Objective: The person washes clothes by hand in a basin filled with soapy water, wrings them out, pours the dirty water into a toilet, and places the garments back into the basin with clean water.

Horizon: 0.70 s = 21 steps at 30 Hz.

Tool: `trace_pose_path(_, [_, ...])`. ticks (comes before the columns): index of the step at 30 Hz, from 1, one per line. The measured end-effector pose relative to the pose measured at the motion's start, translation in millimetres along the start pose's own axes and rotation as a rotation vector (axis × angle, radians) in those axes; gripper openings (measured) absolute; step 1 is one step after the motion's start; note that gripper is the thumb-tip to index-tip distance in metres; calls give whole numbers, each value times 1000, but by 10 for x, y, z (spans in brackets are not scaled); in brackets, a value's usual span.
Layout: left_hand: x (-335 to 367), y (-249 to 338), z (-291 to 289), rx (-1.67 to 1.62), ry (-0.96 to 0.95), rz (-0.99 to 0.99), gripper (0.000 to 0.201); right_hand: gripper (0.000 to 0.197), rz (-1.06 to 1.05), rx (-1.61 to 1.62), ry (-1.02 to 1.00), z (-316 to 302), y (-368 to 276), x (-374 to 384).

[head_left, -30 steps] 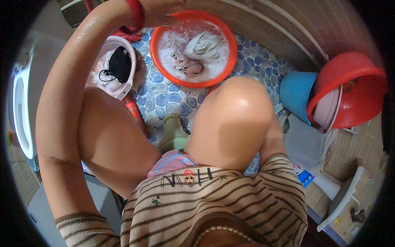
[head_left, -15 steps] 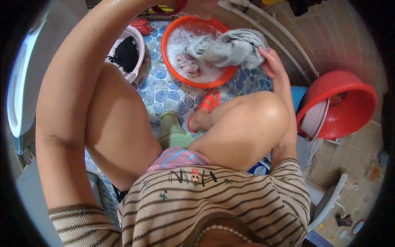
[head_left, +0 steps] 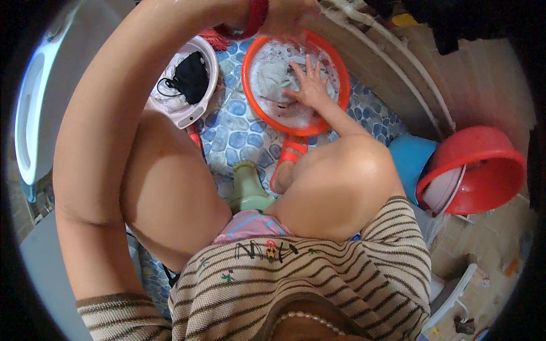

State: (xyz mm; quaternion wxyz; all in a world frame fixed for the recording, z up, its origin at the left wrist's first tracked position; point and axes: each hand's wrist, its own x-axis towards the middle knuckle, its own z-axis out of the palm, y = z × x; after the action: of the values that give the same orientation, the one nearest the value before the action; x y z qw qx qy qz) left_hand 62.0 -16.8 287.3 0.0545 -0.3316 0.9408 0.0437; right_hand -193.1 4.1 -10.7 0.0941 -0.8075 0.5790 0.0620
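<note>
Underfoot, flooring (head_left: 230,139) printed with blue pebbles runs from beside the left thigh across to a brownish wall (head_left: 392,85) at the right, where pale pipes (head_left: 398,71) slant down its face. Farther right, tan tiles (head_left: 489,241) take over.

As for edges, a pale pink basin (head_left: 189,118) at the left shows its rim near an orange basin (head_left: 248,99), with a strip of flooring between the two. The right side of the orange rim lies near the wall, so room is narrower there. Within that rim, among suds, sits a grey cloth (head_left: 270,79). Above the basin's far edge is the left hand (head_left: 291,17), blurred and cut by the frame; how its fingers stand I cannot tell. The right hand (head_left: 314,88) is over the cloth, fingers fanned apart (whether the palm presses down is hard to judge).

Around these, from the left: a black cloth (head_left: 192,77) lies on whitish cloth inside the pink basin; a pale green stool (head_left: 250,187) stands between the thighs; a red sandal (head_left: 293,150) is just below the orange rim; a blue bucket (head_left: 408,156) and a tilted red basin (head_left: 492,184) crowd the right side.
</note>
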Motion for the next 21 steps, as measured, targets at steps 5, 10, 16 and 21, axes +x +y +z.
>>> trace_pose_path(5, [-31, -73, 49, 37, -50, 72, 46, 97, 34, 33, 1, 353, 60, 99])
trace_pose_path(10, [130, -126, 338, -19, 111, 143, 46, 97, 103, 82, -106, 659, 448, 149])
trace_pose_path(16, [169, -118, 728, -96, -158, 165, 46, 74, 44, 291, -220, 462, 385, 387])
trace_pose_path(21, [406, 217, 1375, -711, -278, 223, 51, 55, -2, 461, -96, 913, 807, 394])
